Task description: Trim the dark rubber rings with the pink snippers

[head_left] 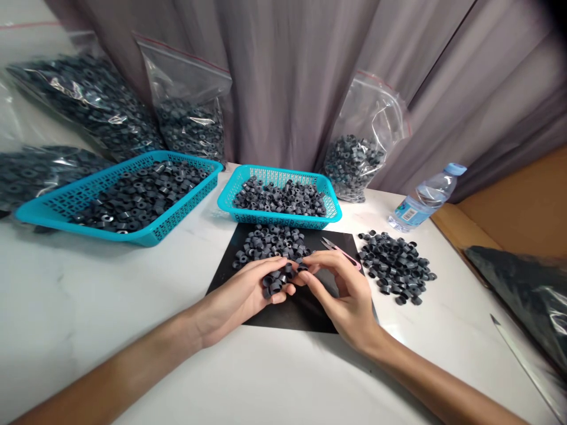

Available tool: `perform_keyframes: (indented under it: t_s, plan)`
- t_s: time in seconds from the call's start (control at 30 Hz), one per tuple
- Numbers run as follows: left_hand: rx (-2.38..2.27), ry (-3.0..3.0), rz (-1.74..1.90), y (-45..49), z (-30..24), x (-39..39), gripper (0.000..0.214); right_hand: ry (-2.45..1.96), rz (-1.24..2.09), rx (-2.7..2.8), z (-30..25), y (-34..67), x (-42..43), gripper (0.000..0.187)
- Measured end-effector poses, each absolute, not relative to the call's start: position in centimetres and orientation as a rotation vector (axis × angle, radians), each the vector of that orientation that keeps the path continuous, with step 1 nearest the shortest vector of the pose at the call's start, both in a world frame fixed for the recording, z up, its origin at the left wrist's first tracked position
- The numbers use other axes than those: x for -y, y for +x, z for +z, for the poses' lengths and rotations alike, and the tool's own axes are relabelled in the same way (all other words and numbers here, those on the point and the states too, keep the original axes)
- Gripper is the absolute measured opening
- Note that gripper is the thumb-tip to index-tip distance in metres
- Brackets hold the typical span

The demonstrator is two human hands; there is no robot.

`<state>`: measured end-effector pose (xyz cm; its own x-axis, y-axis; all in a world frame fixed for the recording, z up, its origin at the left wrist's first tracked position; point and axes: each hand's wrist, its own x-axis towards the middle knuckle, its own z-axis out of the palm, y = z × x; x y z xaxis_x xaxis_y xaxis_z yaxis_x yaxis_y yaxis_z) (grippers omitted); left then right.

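Observation:
Several small dark grey ring-shaped caps (pixel 275 282) lie cupped in my left hand (pixel 248 289), its fingers curled around them over a black mat (pixel 287 313). My right hand (pixel 343 289) pinches one dark cap (pixel 302 268) between thumb and forefinger, close to the left fingertips. Just behind the hands, a pile of similar grey pieces (pixel 270 241) rests on the mat. Pink-handled thread snips (pixel 348 255) lie on the mat beyond my right hand. To the right, a second heap of caps (pixel 394 265) sits on the white table.
A blue basket (pixel 279 219) of grey pieces stands behind the mat, with a larger blue basket (pixel 146 236) at left. Filled zip bags (pixel 190 124) lean along the curtain, one more bag (pixel 354 159) among them. A water bottle (pixel 425 198) stands at right near a cardboard box (pixel 518 195).

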<state>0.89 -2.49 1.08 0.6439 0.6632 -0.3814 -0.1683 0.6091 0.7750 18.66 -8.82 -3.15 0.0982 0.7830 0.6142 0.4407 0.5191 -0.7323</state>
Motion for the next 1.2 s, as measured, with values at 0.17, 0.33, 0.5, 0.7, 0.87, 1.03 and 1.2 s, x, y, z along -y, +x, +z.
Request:
perform_keyframes:
  t_s: [0.17, 0.33, 0.5, 0.7, 0.87, 1.03, 1.2]
  plan:
    - [-0.698, 0.779, 0.512, 0.9, 1.0, 2.6, 0.014, -1.114, 0.333, 1.538, -3.0, 18.5, 8.7, 0.008]
    - [-0.701, 0.784, 0.522, 0.9, 1.1, 2.7, 0.015, -1.117, 0.308, 1.563, -3.0, 18.6, 8.7, 0.013]
    - [-0.721, 0.782, 0.529, 1.1, 1.4, 2.7, 0.018, -1.107, 0.286, 1.614, -3.1, 18.7, 8.9, 0.019]
    - [-0.7, 0.76, 0.534, 1.1, 1.0, 2.9, 0.018, -1.126, 0.349, 1.579, -3.5, 18.7, 9.1, 0.036]
    - [-0.716, 0.689, 0.528, 1.2, 1.4, 2.9, 0.019, -1.144, 0.346, 1.573, -3.4, 18.6, 9.3, 0.032]
    - [-0.732, 0.637, 0.566, 0.9, 2.0, 2.4, 0.02, -1.267, 0.361, 1.613, -2.9, 18.6, 8.8, 0.012]
    - [-0.693, 0.637, 0.583, 0.6, 1.6, 2.2, 0.018, -1.337, 0.265, 1.867, -3.3, 18.6, 8.4, 0.018]
